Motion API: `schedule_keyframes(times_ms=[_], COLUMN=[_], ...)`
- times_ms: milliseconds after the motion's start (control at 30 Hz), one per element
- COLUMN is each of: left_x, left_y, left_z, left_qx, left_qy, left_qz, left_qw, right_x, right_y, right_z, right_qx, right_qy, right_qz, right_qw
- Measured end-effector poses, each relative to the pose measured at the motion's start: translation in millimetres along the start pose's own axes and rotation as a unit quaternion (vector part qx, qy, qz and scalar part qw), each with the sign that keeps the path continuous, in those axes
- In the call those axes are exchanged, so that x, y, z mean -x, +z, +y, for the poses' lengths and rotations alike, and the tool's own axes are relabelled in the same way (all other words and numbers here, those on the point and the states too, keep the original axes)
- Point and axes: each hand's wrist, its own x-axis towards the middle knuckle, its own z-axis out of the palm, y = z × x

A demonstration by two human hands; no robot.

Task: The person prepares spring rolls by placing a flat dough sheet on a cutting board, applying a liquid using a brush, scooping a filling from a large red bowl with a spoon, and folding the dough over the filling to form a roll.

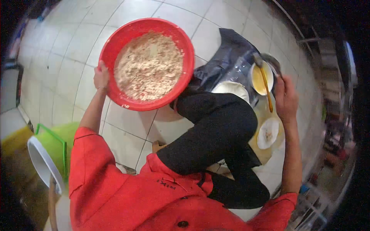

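Basin upper left, small dishes at right, our knee between them.

We see the basin (pixel 148 63) of crumbly mixture on the tiled floor (pixel 69 50), left hand (pixel 101 77) at its left rim. Right of frame, a bowl (pixel 261 79) holding a spoon (pixel 264 82) lies above a small plate (pixel 268 133), right hand (pixel 286 98) beside the bowl.

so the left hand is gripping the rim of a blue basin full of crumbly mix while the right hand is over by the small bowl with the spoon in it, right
Not quite: the basin is red, not blue, as the head view shows. The rest holds: the left hand grips its rim, crumbly pale mix fills it, and the right hand is beside the small bowl of yellow liquid with the spoon in it.
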Motion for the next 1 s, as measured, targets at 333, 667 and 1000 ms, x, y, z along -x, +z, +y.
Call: schedule_keyframes(times_ms=[333,667,1000], left_x=[14.4,11.8,11.8], left_y=[-4.5,-9.9,-12.8], left_z=[17.7,17.5,20.5], left_qx=[-0.004,0.018,0.012], left_qy=[-0.049,-0.060,-0.055], left_qz=[0.002,0.004,-0.012], left_qw=[0.999,0.998,0.998], right_x=[-123.7,-65.8,-46.8], right_y=[256.2,324.6,381.9], right_z=[-223.7,-190.5,-184.8], right_qx=[0.155,0.180,0.194], right_qy=[-0.332,-0.330,-0.408], right_qz=[-0.397,-0.521,-0.508], right_qw=[0.841,0.766,0.733])
